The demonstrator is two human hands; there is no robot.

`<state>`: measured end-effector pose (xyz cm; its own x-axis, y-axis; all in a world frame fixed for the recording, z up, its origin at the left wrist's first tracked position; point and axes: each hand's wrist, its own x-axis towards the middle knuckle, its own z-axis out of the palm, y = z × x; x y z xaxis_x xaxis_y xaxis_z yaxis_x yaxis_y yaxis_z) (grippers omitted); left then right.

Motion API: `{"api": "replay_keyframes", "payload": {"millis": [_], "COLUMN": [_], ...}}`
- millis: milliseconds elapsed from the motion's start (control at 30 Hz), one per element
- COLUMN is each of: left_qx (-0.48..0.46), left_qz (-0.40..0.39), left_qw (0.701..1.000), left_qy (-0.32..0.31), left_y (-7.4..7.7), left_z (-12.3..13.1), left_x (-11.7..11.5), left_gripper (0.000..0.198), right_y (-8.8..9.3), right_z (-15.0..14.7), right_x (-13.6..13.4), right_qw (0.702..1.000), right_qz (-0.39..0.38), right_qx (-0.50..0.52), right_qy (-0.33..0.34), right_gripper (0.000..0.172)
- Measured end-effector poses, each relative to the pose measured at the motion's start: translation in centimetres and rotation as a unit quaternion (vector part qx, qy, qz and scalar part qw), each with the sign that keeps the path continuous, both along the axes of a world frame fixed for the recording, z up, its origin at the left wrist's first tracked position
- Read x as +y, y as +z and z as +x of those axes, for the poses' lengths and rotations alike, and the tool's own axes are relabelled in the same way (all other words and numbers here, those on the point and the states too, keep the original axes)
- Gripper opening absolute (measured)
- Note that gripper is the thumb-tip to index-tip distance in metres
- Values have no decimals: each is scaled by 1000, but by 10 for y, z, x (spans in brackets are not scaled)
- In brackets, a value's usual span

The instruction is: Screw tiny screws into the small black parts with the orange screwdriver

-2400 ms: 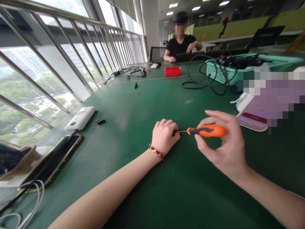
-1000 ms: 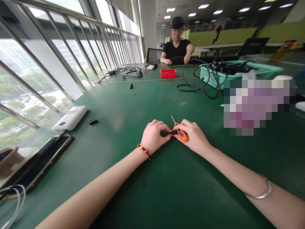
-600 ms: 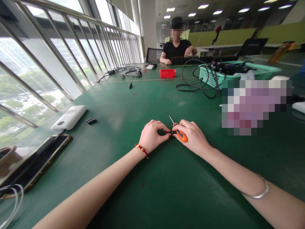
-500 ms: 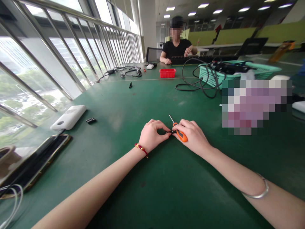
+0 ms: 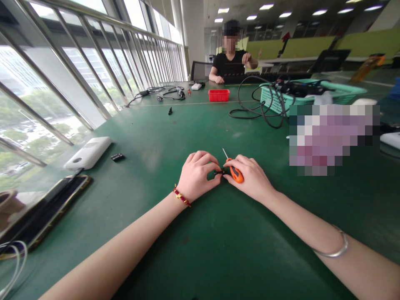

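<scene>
My left hand [image 5: 197, 174] rests on the green table [image 5: 187, 233], its fingers pinched on a small black part [image 5: 218, 171]. My right hand [image 5: 251, 178] meets it from the right, thumb and forefinger also on that part, while the other fingers wrap the orange handle of a screwdriver [image 5: 233, 171]. The screwdriver's metal shaft points up and away from me. A red bead bracelet circles my left wrist and a silver bangle my right forearm.
A white power bank [image 5: 88, 152], a small black piece [image 5: 117, 157] and a phone [image 5: 46, 210] lie at the left. Farther off are a red tray [image 5: 218, 95], a teal basket [image 5: 300, 98] with black cables, and a seated person in black [image 5: 233, 62].
Earlier my right hand held the screwdriver level with its tip at the part in my left hand. Now the shaft points away and both hands pinch the part together.
</scene>
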<state>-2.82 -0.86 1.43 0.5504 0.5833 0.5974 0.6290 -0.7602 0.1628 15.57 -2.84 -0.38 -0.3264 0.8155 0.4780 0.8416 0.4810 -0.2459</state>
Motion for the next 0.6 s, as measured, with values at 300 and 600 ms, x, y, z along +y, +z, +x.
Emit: {"api": "replay_keyframes", "payload": {"millis": [300,600], "left_qx": [-18,-59], "left_qz": [2,-62], "left_qw": [1000,996], "left_qy": [-21,-27], "left_y": [0,-2], "left_z": [1,-2], "left_x": [-4,-2], "left_gripper": [6,5], "right_y": [6,4], "right_z": [4,6], "right_x": [-5,-6], "right_qw": [995,993], "right_qz": [39,14], "right_qx": [37,83], "right_qy": [85,77], "right_gripper": [11,10]}}
